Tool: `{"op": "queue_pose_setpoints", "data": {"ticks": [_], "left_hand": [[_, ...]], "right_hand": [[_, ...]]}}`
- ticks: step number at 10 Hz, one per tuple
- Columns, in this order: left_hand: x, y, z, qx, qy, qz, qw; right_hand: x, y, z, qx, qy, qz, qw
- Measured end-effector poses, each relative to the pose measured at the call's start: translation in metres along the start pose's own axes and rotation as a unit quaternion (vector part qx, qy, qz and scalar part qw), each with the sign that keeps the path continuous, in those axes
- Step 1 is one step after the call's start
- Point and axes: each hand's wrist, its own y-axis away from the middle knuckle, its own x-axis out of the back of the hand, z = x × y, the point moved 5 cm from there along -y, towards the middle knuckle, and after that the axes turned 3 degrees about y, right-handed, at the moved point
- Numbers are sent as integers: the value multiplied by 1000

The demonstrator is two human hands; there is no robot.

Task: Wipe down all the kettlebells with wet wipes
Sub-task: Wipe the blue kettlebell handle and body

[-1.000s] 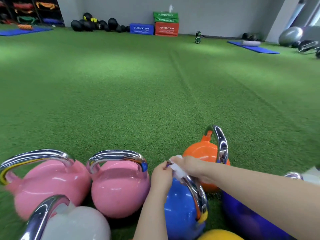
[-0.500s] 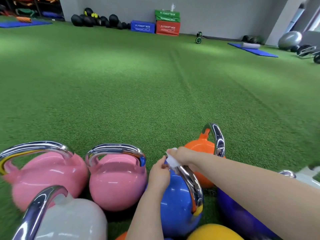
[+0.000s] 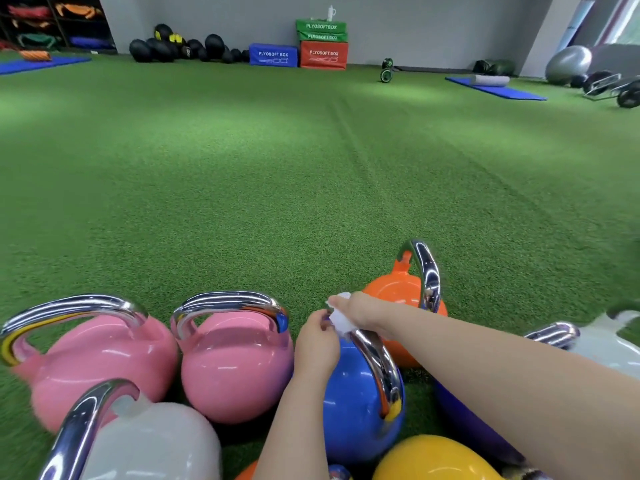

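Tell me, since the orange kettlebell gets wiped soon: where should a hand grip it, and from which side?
Probably the top of the chrome handle of the orange kettlebell, from above. It stands upright on the turf, loop edge-on, with the arch clear; curl the fingers through from its open left side, as the right forearm crosses its near side.

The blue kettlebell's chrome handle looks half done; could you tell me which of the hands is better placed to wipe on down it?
Right, probably. The right hand holds the wet wipe against the top of the blue kettlebell's handle; the left hand only pinches the wipe's edge.

Both hands (image 3: pixel 360 315) press wipe (image 3: pixel 340 320) on blue kettlebell (image 3: pixel 353 407).
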Motion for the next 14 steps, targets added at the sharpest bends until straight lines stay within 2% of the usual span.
{"op": "queue_pose_setpoints", "data": {"ticks": [1, 2, 3, 4, 6, 7, 8, 9, 11, 12, 14], "left_hand": [[-10, 18, 11, -15, -29, -31, 999], [-15, 36, 12, -26, -74, -37, 996], [-17, 54, 14, -56, -94, -50, 993], [-19, 70, 10, -88, -173, -75, 978], [-23, 88, 0, -116, -251, -105, 955], [-24, 89, -4, -104, -236, -109, 960], [-20, 87, -9, -73, -209, -100, 970], [-20, 88, -12, -63, -206, -108, 970], [-22, 85, -15, -71, -188, -130, 971], [-24, 84, -16, -68, -175, -140, 972], [-25, 84, -17, -69, -181, -151, 969]], "right_hand": [[-3, 11, 19, 48, -27, 2, 998], [-5, 15, 38, 50, -38, 34, 997], [-6, 25, 55, 54, 13, 55, 997], [-16, 43, 68, 85, -75, -6, 994], [-28, 32, 72, 30, -296, -84, 951], [-7, 48, 36, 219, 302, 108, 922], [-9, 40, 47, 63, -67, 51, 995], [-6, 55, 37, 55, -163, 45, 984], [1, 63, 69, 71, -165, -34, 983], [12, 63, 84, 102, -198, -31, 974], [17, 62, 102, 96, -205, -44, 973]]}}
